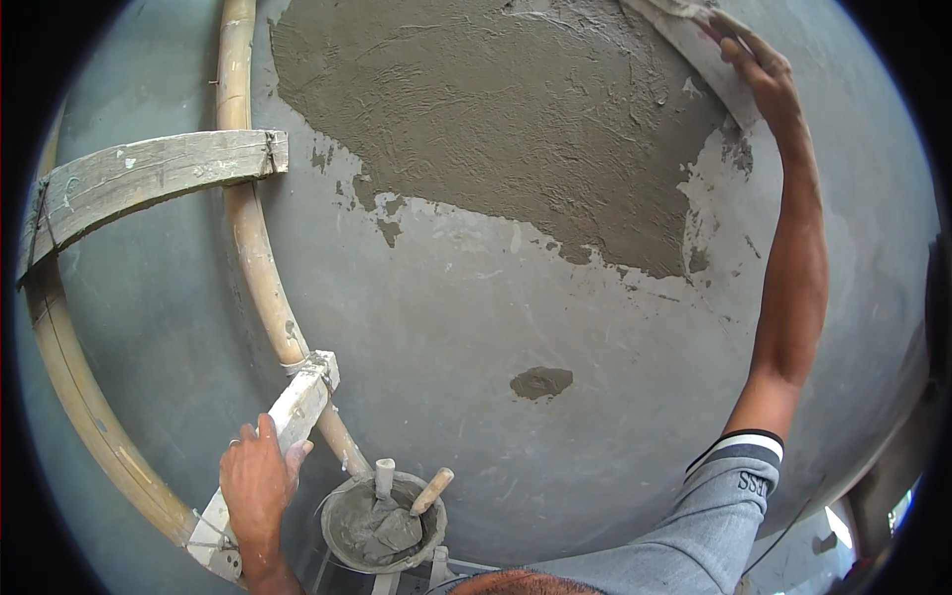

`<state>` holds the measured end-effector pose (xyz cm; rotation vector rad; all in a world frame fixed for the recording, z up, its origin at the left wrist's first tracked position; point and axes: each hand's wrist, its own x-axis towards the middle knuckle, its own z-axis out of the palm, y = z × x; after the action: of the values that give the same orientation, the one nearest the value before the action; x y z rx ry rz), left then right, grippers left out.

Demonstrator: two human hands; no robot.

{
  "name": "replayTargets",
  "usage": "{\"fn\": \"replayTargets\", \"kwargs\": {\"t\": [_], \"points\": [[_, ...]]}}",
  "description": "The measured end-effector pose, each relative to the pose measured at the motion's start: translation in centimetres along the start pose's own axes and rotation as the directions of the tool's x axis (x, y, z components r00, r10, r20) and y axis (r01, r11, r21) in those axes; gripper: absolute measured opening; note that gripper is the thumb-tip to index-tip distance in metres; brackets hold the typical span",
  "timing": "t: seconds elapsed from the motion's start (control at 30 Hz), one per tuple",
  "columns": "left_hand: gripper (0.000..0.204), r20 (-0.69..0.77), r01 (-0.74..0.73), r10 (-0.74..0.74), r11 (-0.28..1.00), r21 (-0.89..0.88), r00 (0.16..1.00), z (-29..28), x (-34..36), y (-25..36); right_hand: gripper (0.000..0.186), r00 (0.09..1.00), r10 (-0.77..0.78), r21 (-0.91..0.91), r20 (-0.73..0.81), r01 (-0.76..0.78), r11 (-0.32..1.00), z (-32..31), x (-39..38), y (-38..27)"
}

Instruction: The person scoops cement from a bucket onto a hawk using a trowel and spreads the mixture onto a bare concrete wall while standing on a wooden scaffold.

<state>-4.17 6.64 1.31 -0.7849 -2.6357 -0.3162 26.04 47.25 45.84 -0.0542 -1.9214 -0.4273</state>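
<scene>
High on the right, my right hand is closed on a long, flat, pale plastering float. The float lies slanted against the wall, at the right edge of a patch of wet grey plaster. Its top end runs out of view. At the lower left, my left hand is wrapped round a white-smeared wooden rung of a bamboo ladder. Some of its fingers are hidden behind the rung. Just right of this hand, a bucket holds wet mortar and two tools with wooden handles.
The ladder's bamboo poles rise on the left, joined by another wooden rung tied on higher up. A small dab of plaster sticks to the bare grey wall below the wet patch. Darker openings show at the lower right.
</scene>
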Motion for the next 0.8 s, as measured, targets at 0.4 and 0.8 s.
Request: {"fn": "replayTargets", "kwargs": {"t": [0.4,0.8], "points": [[0.053,0.001,0.003,-0.003,1.0,0.016,1.0,-0.1,-0.2,0.0,0.026,0.796,0.046,-0.11,-0.603,-0.14,0.984,0.6,4.0,-4.2],[0.053,-0.021,-0.003,0.002,1.0,-0.015,1.0,-0.1,-0.3,-0.3,0.031,0.984,0.08,0.121,-0.157,-0.062,0.991,10.2,11.7,-8.4]]}}
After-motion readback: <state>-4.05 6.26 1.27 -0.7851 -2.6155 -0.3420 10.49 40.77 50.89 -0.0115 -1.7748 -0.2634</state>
